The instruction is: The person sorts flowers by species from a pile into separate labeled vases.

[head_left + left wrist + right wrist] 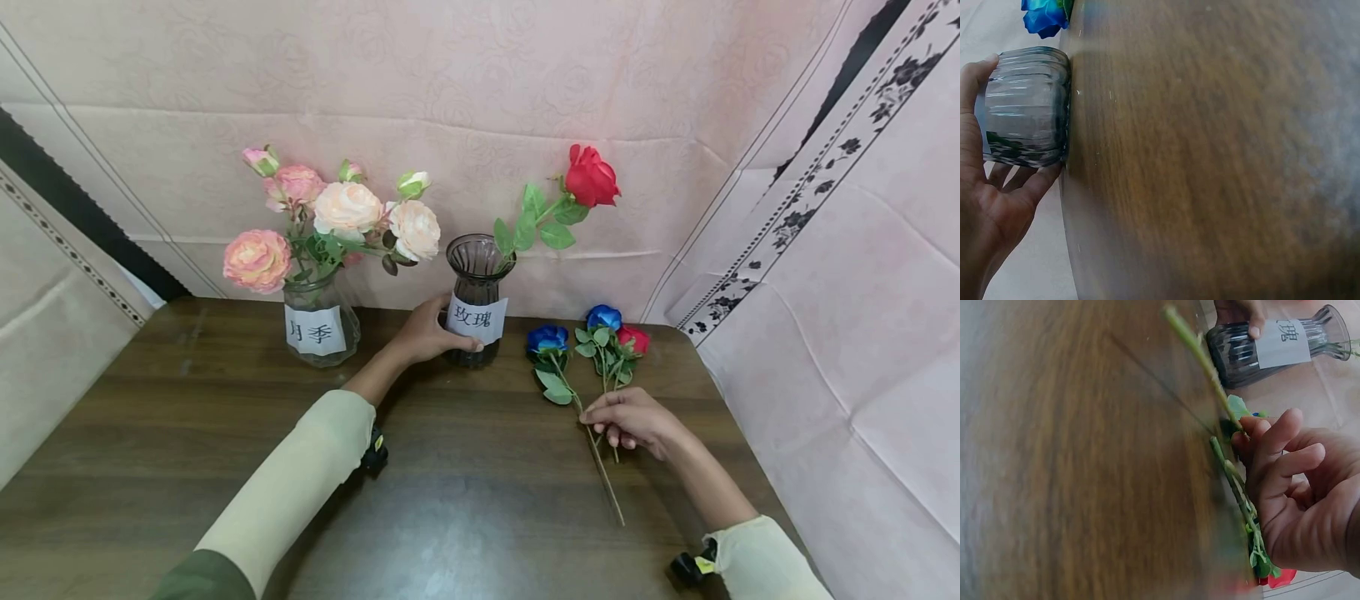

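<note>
My left hand holds the dark glass vase low down, thumb across its front by the white paper label and fingers behind. In the vase leans a single red rose, tilted to the right. With thumb and fingers my right hand pinches the stem of a blue rose; in the right wrist view that stem is raised off the table at its cut end. Beside this hand lie another blue rose and a red rose, their stems partly under the hand.
A clear glass jar with a label, full of pink and cream flowers, stands left of the vase. Behind the brown wooden table hangs a pale patterned cloth, with more cloth along both sides.
</note>
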Demonstrator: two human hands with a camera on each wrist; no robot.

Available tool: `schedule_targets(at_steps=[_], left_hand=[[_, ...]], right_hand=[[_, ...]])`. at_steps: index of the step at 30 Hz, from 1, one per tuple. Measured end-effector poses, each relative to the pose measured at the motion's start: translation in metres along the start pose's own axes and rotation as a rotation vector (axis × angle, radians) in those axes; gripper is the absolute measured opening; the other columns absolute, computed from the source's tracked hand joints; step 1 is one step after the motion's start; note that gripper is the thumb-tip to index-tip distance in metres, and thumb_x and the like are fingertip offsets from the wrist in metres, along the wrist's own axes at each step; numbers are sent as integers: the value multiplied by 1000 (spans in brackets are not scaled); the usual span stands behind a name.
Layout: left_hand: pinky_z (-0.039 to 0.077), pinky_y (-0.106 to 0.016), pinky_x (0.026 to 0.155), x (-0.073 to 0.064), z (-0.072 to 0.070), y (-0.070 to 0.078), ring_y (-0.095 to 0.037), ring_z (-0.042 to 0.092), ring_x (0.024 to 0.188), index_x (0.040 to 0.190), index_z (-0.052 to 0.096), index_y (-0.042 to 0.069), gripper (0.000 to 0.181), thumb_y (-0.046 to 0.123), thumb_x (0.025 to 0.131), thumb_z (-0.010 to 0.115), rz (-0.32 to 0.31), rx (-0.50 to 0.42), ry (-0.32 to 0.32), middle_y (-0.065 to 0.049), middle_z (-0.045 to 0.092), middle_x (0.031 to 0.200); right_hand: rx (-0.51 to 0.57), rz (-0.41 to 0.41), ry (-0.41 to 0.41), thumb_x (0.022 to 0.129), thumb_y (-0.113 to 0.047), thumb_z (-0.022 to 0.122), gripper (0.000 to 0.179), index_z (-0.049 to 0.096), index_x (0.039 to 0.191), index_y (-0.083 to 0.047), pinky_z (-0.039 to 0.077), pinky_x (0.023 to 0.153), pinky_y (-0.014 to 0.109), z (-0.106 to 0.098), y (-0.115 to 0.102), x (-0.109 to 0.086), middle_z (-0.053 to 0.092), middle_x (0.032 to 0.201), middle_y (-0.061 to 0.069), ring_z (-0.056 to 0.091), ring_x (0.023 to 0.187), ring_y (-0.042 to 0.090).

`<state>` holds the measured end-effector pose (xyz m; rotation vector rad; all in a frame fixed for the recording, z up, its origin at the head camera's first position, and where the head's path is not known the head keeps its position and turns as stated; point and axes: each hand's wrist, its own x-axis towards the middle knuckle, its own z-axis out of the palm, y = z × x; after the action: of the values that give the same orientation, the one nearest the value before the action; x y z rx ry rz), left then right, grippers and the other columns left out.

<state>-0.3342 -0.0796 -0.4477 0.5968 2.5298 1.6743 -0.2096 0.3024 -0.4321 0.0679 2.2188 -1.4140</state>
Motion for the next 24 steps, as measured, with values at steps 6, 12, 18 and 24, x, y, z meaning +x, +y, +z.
schedule_targets(at_steps=[6,12,18,24], left_hand=[[55,-56,116,-1,0,1,-32,72,129,144,69,17,71,30,83,102,-10,-11,0,-8,78,135],[55,-56,116,0,1,1,-32,72,128,144,69,18,71,30,83,102,-11,-5,0,-8,78,135],[54,-57,117,0,0,1,-32,71,130,145,69,18,72,31,82,102,-19,8,6,-8,77,136],[53,-57,118,0,0,1,-33,70,131,146,68,16,74,30,82,102,-13,12,4,-9,77,138]], right_hand=[[103,22,-43,106,-20,77,13,79,113,-9,46,53,17,1,-3,1,73,91,-5,63,66,3],[228,22,-139,113,-21,69,19,70,124,-7,66,74,26,4,-2,0,84,108,1,82,89,14],[301,28,-230,117,-18,61,26,68,134,0,69,85,32,8,1,2,83,109,3,83,98,18],[363,20,-294,115,-11,61,27,75,136,1,69,90,34,12,3,0,82,110,3,82,100,18]])
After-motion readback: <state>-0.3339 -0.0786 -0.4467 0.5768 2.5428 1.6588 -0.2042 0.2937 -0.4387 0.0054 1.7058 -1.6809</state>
